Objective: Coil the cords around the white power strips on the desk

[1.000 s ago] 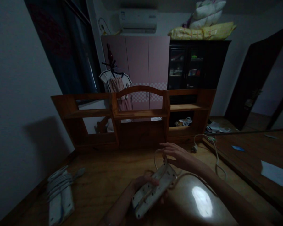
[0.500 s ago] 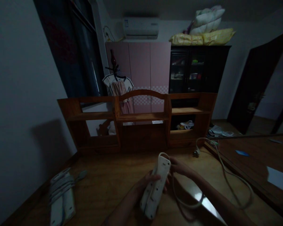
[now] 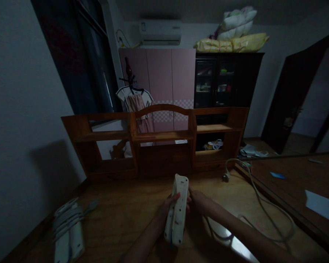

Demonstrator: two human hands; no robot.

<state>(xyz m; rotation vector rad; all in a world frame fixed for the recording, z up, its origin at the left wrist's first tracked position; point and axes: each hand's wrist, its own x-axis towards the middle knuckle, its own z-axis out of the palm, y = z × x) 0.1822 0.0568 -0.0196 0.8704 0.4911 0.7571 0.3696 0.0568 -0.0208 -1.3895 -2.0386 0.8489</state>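
Observation:
My left hand (image 3: 167, 206) is wrapped around a white power strip (image 3: 178, 215), held up on end with its screw-dotted back toward me. At the strip's right side is my right hand (image 3: 199, 201), its fingers closed and partly hidden behind the strip; they seem to grip the strip's power cord. A loop of this pale cord (image 3: 259, 193) runs over the wooden tabletop on the right, and its plug (image 3: 225, 177) lies near the shelf. On the left lies a second power strip (image 3: 68, 233) with its cord wound around it.
A low wooden shelf unit (image 3: 164, 138) stands along the table's far edge. At right, past a raised edge, a brown surface (image 3: 265, 164) bears a white sheet (image 3: 322, 204) and a blue card (image 3: 277, 175). A wall borders the left side.
The power strip has turned more upright and shifted slightly left. My right hand has moved along its side, and the cord loop at its top has been drawn down close against the strip.

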